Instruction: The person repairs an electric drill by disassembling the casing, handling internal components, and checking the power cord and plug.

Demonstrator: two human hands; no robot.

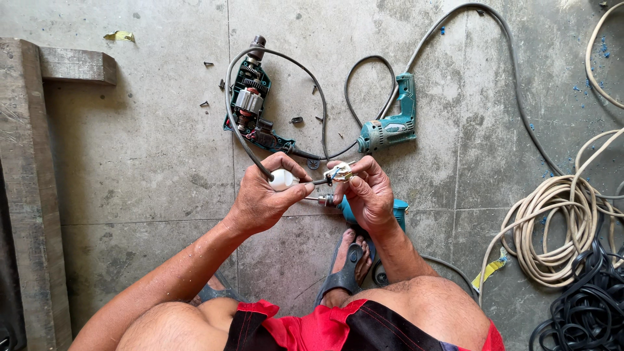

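Beyond both hands on the floor (130,162) lies an opened drill (250,107), its casing off so the motor shows; a whole drill (390,127) lies past the right hand. Cable coils (559,227) sit well right. The left hand (263,198) grips a white plug shell (283,179) on its cord, steadying it, while the right hand (367,192) pinches the plug insert (341,171) just beside, apparently pulled apart.

Grey concrete floor (143,162), daylit; wooden beams (29,195) along left.
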